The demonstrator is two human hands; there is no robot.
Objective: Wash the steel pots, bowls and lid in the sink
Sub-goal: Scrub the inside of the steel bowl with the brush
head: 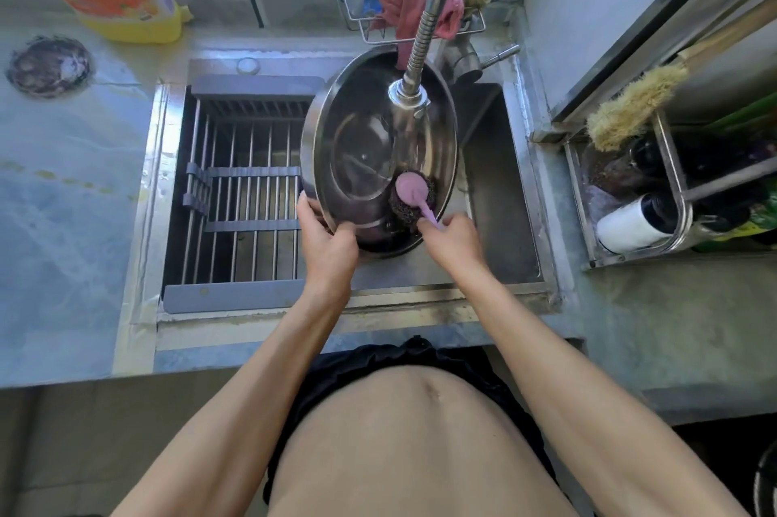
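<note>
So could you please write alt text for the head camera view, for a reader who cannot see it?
A person's left hand holds a tilted steel bowl over the sink while the right hand scrubs inside it with a pink-handled scourer, under the faucet.

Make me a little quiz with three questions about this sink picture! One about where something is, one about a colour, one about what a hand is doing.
1. Where is the scrubber?
A. inside the steel bowl
B. on the drying rack
C. on the counter

2. What colour is the scrubber's handle?
A. green
B. pink
C. black

3. What is the left hand doing?
A. hanging free
B. turning the tap
C. holding the bowl's rim

Answers:
1 A, its dark scouring head rests against the inside of the steel bowl, below the faucet head.
2 B, the handle in the right hand looks pink.
3 C, its fingers curl over the near rim.
</note>
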